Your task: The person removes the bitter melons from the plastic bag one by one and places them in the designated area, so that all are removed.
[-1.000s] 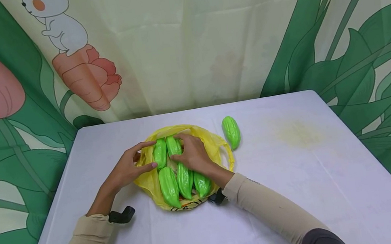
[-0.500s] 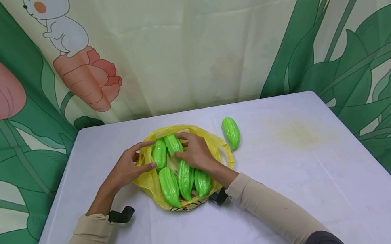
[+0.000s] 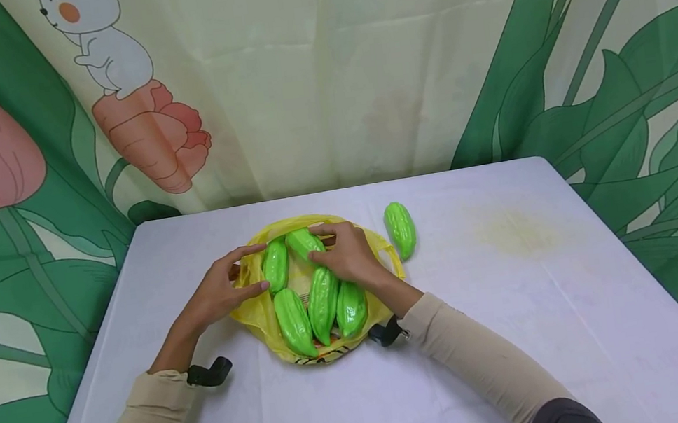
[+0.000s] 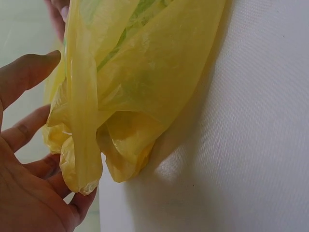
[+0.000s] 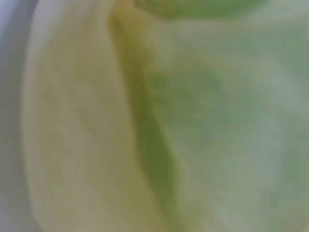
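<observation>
In the head view a yellow plastic bag lies spread on the table with several shiny green bitter gourds in it. My right hand reaches over its right side and holds the top middle bitter gourd between thumb and fingers. That gourd slants, its lower end toward my palm. My left hand is at the bag's left rim, thumb and index finger spread beside the upper left gourd. In the left wrist view, some fingers of this hand pass behind the bag's handle. Blurred yellow bag fills most of the right wrist view.
One more bitter gourd lies on the white tablecloth, just right of the bag. A printed curtain hangs behind the table's far edge. Black wrist mounts sit at both sleeves, close over the cloth.
My right hand has shifted slightly right, and the top middle gourd has turned from nearly upright to slanted. The lower right gourds show more now. My left hand has stayed almost still.
</observation>
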The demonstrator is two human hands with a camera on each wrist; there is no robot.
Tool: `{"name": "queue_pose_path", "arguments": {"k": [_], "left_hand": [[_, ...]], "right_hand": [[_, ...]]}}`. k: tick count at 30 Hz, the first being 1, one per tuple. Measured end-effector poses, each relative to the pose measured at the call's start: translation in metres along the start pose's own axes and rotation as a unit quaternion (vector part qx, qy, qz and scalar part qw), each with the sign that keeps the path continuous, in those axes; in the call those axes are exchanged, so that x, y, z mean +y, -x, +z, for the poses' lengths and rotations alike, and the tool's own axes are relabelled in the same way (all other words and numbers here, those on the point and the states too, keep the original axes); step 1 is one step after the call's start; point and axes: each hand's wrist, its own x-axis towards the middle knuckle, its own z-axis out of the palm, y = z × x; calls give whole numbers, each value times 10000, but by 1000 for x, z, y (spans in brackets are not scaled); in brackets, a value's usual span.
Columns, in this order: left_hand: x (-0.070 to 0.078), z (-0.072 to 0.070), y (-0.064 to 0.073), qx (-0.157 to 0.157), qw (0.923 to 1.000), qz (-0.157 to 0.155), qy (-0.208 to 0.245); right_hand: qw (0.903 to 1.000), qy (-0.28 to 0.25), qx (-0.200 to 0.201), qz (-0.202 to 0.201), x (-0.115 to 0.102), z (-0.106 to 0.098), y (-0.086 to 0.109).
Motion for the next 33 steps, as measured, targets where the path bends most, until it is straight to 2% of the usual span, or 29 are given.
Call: {"name": "queue_pose_path", "arguments": {"k": [11, 18, 33], "left_hand": [[-2, 0, -2, 44, 9999, -21, -88], [-2, 0, -3, 36, 9999, -76, -92], [-4, 0, -2, 7, 9999, -85, -123]], "right_hand": [[9993, 133, 131, 333, 3, -18, 8], [9996, 176, 145, 168, 7, -29, 24], [9980, -412, 478, -16, 11, -62, 47]]}}
